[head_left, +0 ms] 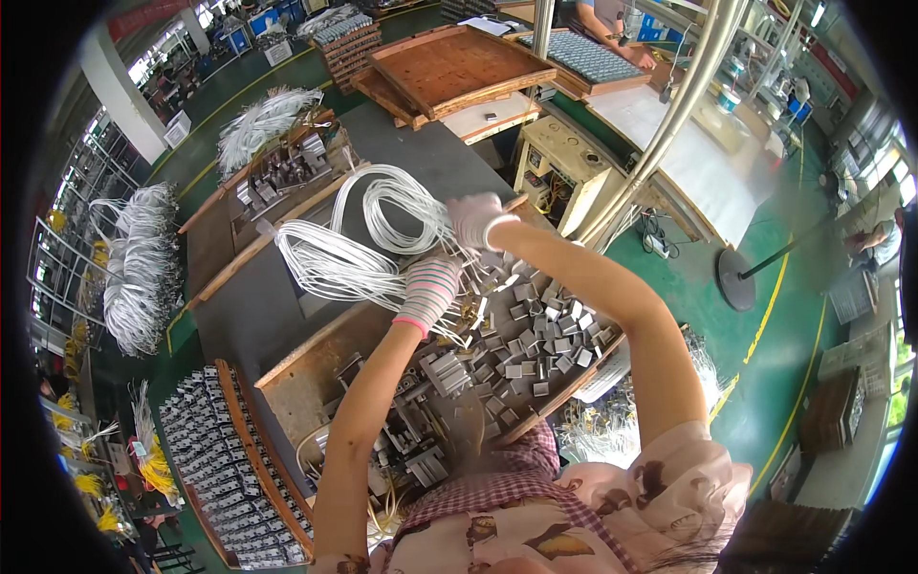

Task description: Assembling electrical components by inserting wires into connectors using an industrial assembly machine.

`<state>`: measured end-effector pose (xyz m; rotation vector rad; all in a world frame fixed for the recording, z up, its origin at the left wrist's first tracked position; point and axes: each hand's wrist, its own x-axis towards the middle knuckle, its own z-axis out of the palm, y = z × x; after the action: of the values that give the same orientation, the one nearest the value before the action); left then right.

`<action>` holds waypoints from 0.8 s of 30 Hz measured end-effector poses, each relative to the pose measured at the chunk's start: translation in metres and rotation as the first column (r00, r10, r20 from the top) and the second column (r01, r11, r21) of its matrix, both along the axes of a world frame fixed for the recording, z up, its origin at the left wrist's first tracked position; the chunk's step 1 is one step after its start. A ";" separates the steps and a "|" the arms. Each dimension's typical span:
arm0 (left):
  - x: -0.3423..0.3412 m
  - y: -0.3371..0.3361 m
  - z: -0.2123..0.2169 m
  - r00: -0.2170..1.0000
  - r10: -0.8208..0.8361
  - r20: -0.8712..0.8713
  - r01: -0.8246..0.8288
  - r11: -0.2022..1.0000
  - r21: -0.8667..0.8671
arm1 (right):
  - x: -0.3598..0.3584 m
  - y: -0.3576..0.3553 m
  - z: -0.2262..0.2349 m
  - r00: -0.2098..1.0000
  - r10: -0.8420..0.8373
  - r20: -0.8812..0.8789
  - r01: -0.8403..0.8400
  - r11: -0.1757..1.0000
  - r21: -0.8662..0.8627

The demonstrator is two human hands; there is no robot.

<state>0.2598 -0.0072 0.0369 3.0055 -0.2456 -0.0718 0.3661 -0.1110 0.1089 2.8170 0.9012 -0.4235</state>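
Observation:
Both my hands wear knitted gloves and meet over the bench at a bundle of white cables [335, 263]. My left hand [430, 290], in a striped glove, is closed on the bundle near its end. My right hand [473, 222], in a pale glove, is closed at the end of a second coil of white cables [387, 215]; its fingertips are partly hidden. Below them, many small grey metal blocks [540, 335] lie loose in a wooden tray [320, 344]. Metal fixtures [416, 435] stand at the tray's near left side.
A second wooden tray with metal parts [287, 172] is at the far left. Rows of small parts [225, 459] fill a rack at near left. A beige control box [559, 167] and metal poles [660, 143] stand to the right. Across the bench, a person [607, 24] works beside a filled tray [583, 62].

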 end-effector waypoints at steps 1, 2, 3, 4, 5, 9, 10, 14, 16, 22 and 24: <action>-0.003 -0.002 0.007 0.999 -0.053 0.009 0.053 0.998 0.020 | 0.012 -0.002 0.006 0.998 0.053 0.025 -0.051 0.997 -0.064; -0.014 0.001 0.013 0.995 -0.103 0.006 0.103 0.995 -0.011 | 0.025 -0.009 0.010 0.998 0.049 0.024 -0.048 0.997 -0.066; -0.025 0.001 0.026 0.996 -0.090 0.001 0.090 0.996 0.022 | 0.041 -0.021 0.012 0.995 0.100 0.017 -0.098 0.991 -0.091; -0.030 0.014 0.020 0.991 -0.127 0.049 0.127 0.992 0.012 | 0.047 -0.027 0.008 0.987 0.158 0.004 -0.156 0.981 -0.113; -0.032 0.023 0.013 0.981 -0.165 0.097 0.166 0.986 0.003 | 0.048 -0.035 0.000 0.988 0.152 0.002 -0.151 0.982 -0.111; -0.034 0.019 -0.004 0.950 -0.160 0.269 0.189 0.979 -0.083 | 0.029 -0.057 -0.041 0.865 0.262 0.429 -0.270 0.962 -0.042; -0.033 0.023 -0.011 0.934 -0.163 0.318 0.199 0.976 -0.084 | 0.012 -0.048 -0.042 0.897 0.159 0.413 -0.231 0.964 0.130; -0.035 0.030 -0.020 0.962 -0.123 0.244 0.151 0.984 -0.098 | -0.041 -0.027 -0.010 0.985 -0.096 -0.147 0.130 0.961 0.244; -0.032 0.027 -0.022 0.953 -0.132 0.274 0.158 0.984 -0.078 | -0.045 -0.024 -0.025 1.000 -0.027 0.005 0.026 0.985 0.170; -0.024 0.022 -0.028 0.977 -0.018 0.213 0.037 0.996 -0.085 | -0.042 -0.013 -0.037 0.989 0.012 0.151 -0.031 0.992 0.122; -0.024 0.014 0.004 0.996 0.081 0.045 -0.075 0.990 -0.120 | -0.047 -0.014 -0.011 0.997 -0.020 0.079 0.007 0.986 0.168</action>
<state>0.2353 0.0068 0.0410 2.8974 -0.1321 0.0247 0.3188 -0.1250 0.0979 2.9683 0.9430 -0.2441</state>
